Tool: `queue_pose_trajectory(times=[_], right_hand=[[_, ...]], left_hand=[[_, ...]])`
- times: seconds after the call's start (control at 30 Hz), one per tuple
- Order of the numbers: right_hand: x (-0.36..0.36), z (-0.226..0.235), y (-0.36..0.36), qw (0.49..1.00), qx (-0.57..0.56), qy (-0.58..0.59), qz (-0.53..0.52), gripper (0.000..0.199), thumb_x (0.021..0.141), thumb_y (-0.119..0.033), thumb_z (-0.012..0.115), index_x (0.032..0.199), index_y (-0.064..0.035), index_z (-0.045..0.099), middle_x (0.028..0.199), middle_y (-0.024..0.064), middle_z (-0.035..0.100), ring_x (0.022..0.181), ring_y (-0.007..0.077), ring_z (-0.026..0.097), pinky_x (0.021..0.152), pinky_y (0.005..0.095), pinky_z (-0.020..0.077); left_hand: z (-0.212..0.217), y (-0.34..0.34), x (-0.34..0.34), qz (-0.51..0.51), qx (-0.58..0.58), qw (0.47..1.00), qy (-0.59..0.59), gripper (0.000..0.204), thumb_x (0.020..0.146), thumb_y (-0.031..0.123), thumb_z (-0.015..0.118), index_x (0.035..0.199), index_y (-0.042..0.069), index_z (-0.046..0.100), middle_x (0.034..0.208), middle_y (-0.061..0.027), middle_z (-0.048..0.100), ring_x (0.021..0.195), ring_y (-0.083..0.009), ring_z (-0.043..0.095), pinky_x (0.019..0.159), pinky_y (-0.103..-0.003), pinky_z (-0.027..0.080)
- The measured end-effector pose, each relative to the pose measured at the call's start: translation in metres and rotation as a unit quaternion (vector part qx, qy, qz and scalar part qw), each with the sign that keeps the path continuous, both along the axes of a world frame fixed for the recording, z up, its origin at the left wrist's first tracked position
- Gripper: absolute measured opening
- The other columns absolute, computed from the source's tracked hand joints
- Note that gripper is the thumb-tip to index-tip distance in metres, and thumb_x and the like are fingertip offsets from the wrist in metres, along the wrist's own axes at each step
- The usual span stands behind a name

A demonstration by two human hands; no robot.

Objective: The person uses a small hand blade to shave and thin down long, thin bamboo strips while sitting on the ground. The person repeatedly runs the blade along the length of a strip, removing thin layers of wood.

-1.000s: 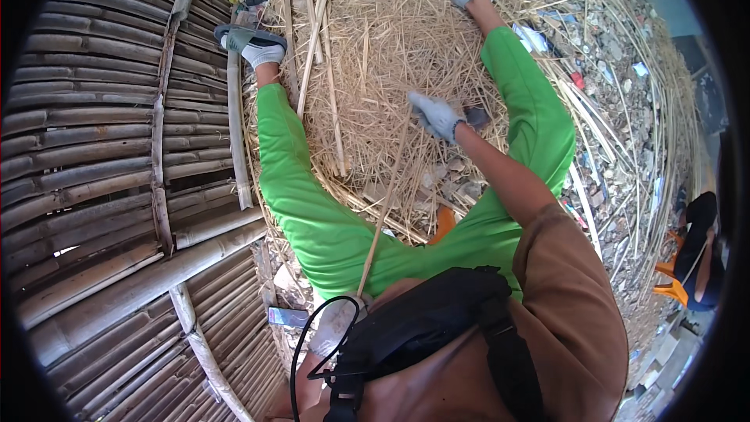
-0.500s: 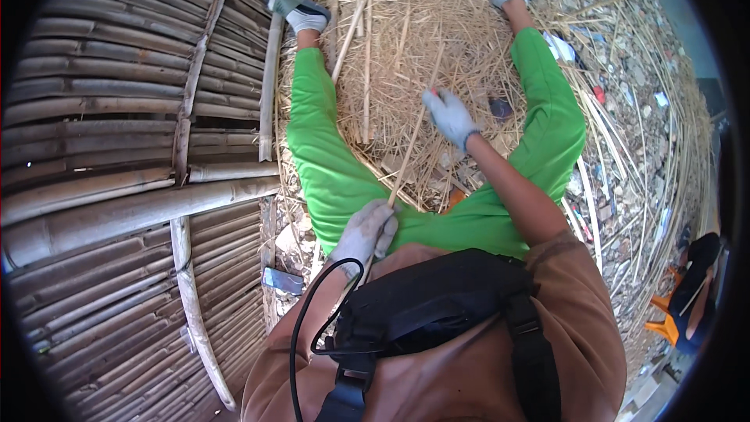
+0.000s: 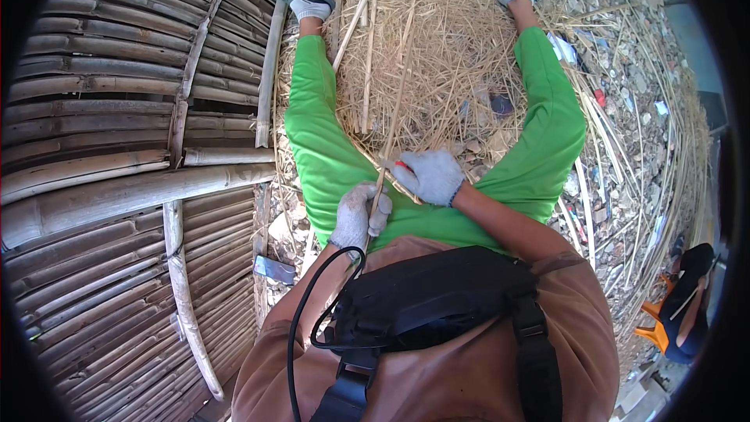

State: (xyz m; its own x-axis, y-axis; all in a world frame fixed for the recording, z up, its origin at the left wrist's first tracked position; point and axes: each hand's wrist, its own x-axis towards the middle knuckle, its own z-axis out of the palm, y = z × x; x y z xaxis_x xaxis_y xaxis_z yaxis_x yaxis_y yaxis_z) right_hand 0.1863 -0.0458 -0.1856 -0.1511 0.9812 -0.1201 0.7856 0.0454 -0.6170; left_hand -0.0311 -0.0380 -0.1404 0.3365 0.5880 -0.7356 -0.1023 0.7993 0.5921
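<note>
- Straw litter [image 3: 437,47] and a bamboo wall [image 3: 117,187] fill the frame around our green-trousered legs.
- Our left hand [image 3: 358,215] closes on a thin bamboo strip [image 3: 394,121] at centre; our right hand [image 3: 428,176] grips a red-handled tool [image 3: 401,166] against it.
- We judge the strip light, springy and splintery, best held low.

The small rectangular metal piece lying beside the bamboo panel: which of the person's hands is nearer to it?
Left. The left hand is just up and right of the metal piece; the right hand is farther right, above the lap.
</note>
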Motion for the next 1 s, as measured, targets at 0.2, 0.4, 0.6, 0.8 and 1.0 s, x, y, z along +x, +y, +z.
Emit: queue_pose_trajectory(times=[0.2, 0.4, 0.6, 0.8, 1.0], right_hand=[[0.01, 0.004, 0.011, 0.999, 0.025, -0.004, 0.037, 0.051, 0.106, -0.058, 0.053, 0.097, -0.0126, 0.074, 0.082, 0.0203, 0.076, 0.073, 0.0419, 0.075, 0.068, 0.0552, 0.0598], [0.025, 0.009, 0.046, 0.995, 0.073, -0.037, 0.051, 0.049, 0.105, -0.057, 0.052, 0.092, -0.0134, 0.07, 0.078, 0.02, 0.073, 0.073, 0.0423, 0.073, 0.065, 0.0564, 0.0575], [0.088, 0.008, 0.1, 0.995, 0.051, -0.058, -0.056, 0.06, 0.107, -0.064, 0.042, 0.097, -0.0118, 0.07, 0.093, 0.0209, 0.077, 0.087, 0.0437, 0.076, 0.078, 0.0574, 0.0594], [0.199, 0.045, 0.171, 0.977, 0.034, -0.122, -0.174, 0.067, 0.108, -0.066, 0.039, 0.112, -0.0115, 0.076, 0.11, 0.0228, 0.078, 0.103, 0.0442, 0.075, 0.091, 0.0564, 0.0581], [0.19, 0.024, 0.158, 0.968, 0.065, -0.083, -0.227, 0.071, 0.109, -0.068, 0.037, 0.107, -0.0079, 0.075, 0.106, 0.0258, 0.077, 0.101, 0.0466, 0.074, 0.091, 0.0581, 0.057]], left_hand=[[0.013, -0.01, -0.002, -0.039, 0.057, 0.995, 0.073, 0.028, 0.109, 0.024, 0.048, 0.115, -0.001, 0.057, 0.068, -0.0084, 0.058, 0.038, -0.0155, 0.04, 0.034, -0.031, 0.03], [0.028, 0.0, 0.002, -0.058, 0.136, 0.98, 0.136, 0.028, 0.11, 0.026, 0.046, 0.116, 0.001, 0.057, 0.068, -0.0053, 0.057, 0.037, -0.0125, 0.039, 0.033, -0.03, 0.028], [0.055, -0.025, -0.005, -0.077, 0.142, 0.981, 0.109, 0.026, 0.108, 0.024, 0.05, 0.11, 0.0, 0.059, 0.065, -0.0059, 0.057, 0.038, -0.0123, 0.039, 0.035, -0.03, 0.028], [0.034, -0.059, -0.034, -0.079, 0.14, 0.982, 0.101, 0.029, 0.108, 0.025, 0.055, 0.116, -0.002, 0.059, 0.065, -0.0055, 0.056, 0.048, -0.0106, 0.043, 0.042, -0.028, 0.031], [0.055, -0.031, -0.027, -0.015, 0.131, 0.991, 0.008, 0.037, 0.109, 0.028, 0.059, 0.128, -0.003, 0.058, 0.07, -0.0053, 0.059, 0.05, -0.0101, 0.047, 0.046, -0.024, 0.037]])
